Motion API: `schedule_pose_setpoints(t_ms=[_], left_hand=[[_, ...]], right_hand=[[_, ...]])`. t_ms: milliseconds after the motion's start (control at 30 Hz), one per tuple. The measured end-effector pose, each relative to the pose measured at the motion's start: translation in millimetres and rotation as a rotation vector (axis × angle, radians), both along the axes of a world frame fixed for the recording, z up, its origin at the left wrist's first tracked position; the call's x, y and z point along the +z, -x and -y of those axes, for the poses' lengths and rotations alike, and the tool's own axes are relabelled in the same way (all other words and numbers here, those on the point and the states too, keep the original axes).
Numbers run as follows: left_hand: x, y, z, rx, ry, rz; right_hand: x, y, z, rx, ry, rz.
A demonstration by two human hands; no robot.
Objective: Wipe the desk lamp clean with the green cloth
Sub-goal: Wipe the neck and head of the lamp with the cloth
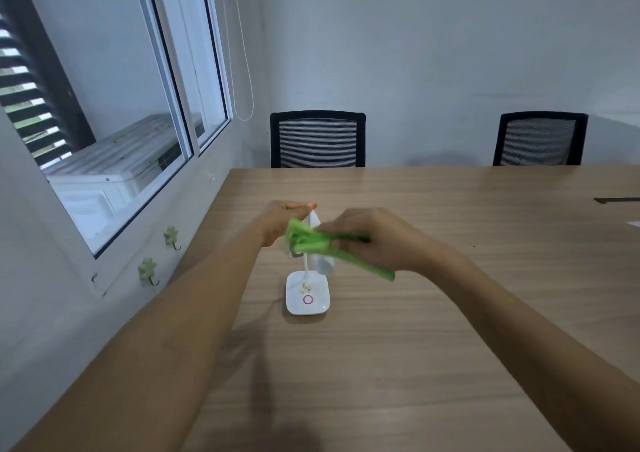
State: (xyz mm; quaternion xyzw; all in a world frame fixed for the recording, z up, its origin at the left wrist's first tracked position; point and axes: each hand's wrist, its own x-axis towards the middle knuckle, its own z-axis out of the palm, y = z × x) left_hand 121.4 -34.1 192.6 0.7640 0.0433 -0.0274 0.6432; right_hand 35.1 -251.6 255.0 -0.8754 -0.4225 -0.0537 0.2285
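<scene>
A small white desk lamp stands on the wooden table (433,347), its square base (307,297) carrying a red ring button. Its thin neck rises to a white head (320,243) that is partly covered. My left hand (282,221) pinches the top of the lamp head and holds it steady. My right hand (377,238) grips the green cloth (318,242), which is bunched against the lamp head, with a tail hanging down to the right. The cloth looks blurred.
The table runs along a white wall with a window (114,133) on the left; two green hooks (149,269) sit below the sill. Two black mesh chairs (317,140) stand at the far edge. A dark slot (618,199) lies in the tabletop at far right.
</scene>
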Motion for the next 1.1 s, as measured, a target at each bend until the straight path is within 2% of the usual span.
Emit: schedule_pose_setpoints(t_ms=[100, 167, 333, 500, 533, 633, 733, 900, 1033, 1100], left_hand=[[-0.5, -0.7, 1.7, 0.011, -0.02, -0.018], [-1.9, -2.5, 1.8, 0.037, -0.03, -0.029], [-6.5, -3.8, -4.5, 0.028, -0.047, -0.001], [-4.5, -3.0, -1.3, 0.036, -0.066, 0.004], [-4.4, -3.0, -0.7, 0.04, -0.068, 0.003], [-5.8, -4.6, -0.3, 0.047, -0.065, -0.004], [-5.0, -5.2, -0.6, 0.071, -0.094, -0.012], [-7.4, -3.7, -3.7, 0.037, -0.113, 0.022], [-9.2, -3.0, -5.1, 0.055, -0.126, 0.018], [-8.0, -2.6, -3.9, 0.057, -0.12, 0.017]], right_hand=[[-7.7, -29.7, 2.2, -0.26, -0.099, -0.018], [-17.1, -38.1, 0.4, -0.317, -0.138, -0.122], [-32.1, -20.3, 5.4, -0.195, -0.176, -0.248], [-9.3, 1.0, 32.9, -0.051, 0.119, -0.389], [-2.4, -1.1, 33.5, -0.066, 0.104, -0.394], [8.1, -19.6, 22.0, -0.245, -0.116, -0.327], [0.6, -38.8, 1.6, -0.384, -0.078, -0.222], [-14.4, -24.4, -2.8, -0.252, -0.006, -0.194], [1.2, 10.4, 15.7, -0.062, 0.201, -0.298], [12.0, 14.0, 17.6, -0.062, 0.203, -0.308]])
